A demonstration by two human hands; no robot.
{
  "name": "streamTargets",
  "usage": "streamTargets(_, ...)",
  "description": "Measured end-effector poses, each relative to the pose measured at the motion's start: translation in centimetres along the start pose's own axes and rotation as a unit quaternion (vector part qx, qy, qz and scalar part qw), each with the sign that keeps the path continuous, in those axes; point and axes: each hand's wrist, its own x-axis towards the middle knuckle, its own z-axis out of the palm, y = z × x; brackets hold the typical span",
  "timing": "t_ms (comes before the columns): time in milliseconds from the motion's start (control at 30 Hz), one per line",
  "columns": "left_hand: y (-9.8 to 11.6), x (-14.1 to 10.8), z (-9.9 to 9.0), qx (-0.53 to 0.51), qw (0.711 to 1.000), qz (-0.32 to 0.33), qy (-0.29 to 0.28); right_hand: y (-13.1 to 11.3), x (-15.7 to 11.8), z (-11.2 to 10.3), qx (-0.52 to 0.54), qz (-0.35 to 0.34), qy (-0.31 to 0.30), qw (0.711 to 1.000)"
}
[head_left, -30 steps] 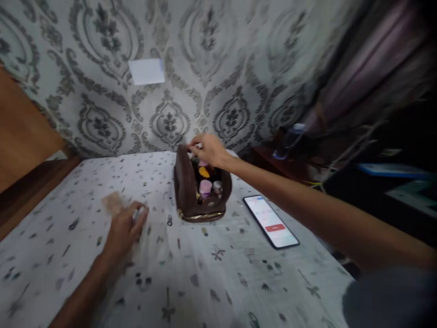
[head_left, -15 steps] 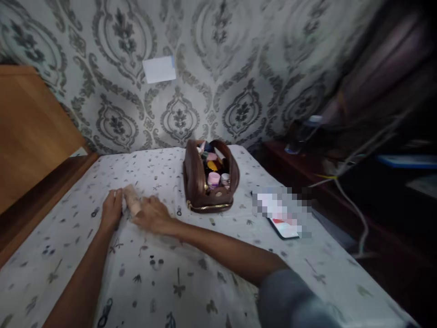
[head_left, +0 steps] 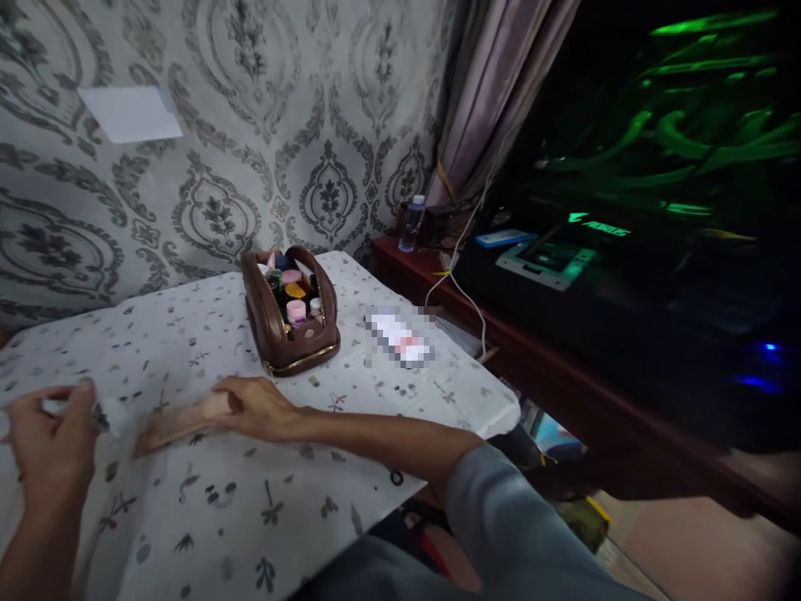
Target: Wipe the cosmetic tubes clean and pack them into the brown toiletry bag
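My right hand (head_left: 259, 407) is closed on one end of a long beige object (head_left: 172, 427), tube-like and smeared by motion, which points left low over the printed cloth. To its left, my left hand (head_left: 53, 442) is raised with thumb and fingers curled together. A pale, blurred bit (head_left: 113, 415) shows beside its fingertips; whether it is a held item or the cloth I cannot make out. Beyond my right hand stands a brown zip bag (head_left: 293, 355), open at the top. Inside it are a pink-lidded jar (head_left: 296, 313) and several other small containers.
A phone (head_left: 397, 336) with a blurred-out screen lies right of the bag on the printed tablecloth (head_left: 275, 501). A clear bottle (head_left: 411, 224) stands on the dark red desk (head_left: 391, 250). A white cable (head_left: 466, 292) hangs there, beside a green-lit computer case (head_left: 626, 250).
The view has swung right, bringing the computer case into sight. My hands, earlier together at the beige object, are now apart; the object stays with my right hand, and my left is raised.
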Motion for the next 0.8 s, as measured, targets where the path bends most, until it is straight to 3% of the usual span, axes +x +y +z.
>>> streamTargets(100,2.8,-2.6,0.6,-0.017,0.997,-0.03,-0.067,1.8,-3.3,-1.2,-0.001,0.02,0.025,0.999)
streamTargets(267,2.7,-5.1,2.7,-0.046,0.977,0.119,-0.168,3.8,-4.9,-2.0,0.025,0.022,0.052,0.998)
streamTargets(433,1.9,-6.6,3.5,-0.024,0.961,0.217,-0.167,4.4,-4.4,-2.2,0.028,0.009,0.051,0.998)
streamTargets(633,3.7,-8.8,4.0,-0.001,0.925,0.334,-0.182,4.3,-4.6,-2.2,0.016,0.007,0.06,0.998)
streamTargets(800,4.1,-10.3,5.4,0.001,0.884,0.417,-0.21,4.3,-4.6,-2.1,0.048,0.003,0.077,0.996)
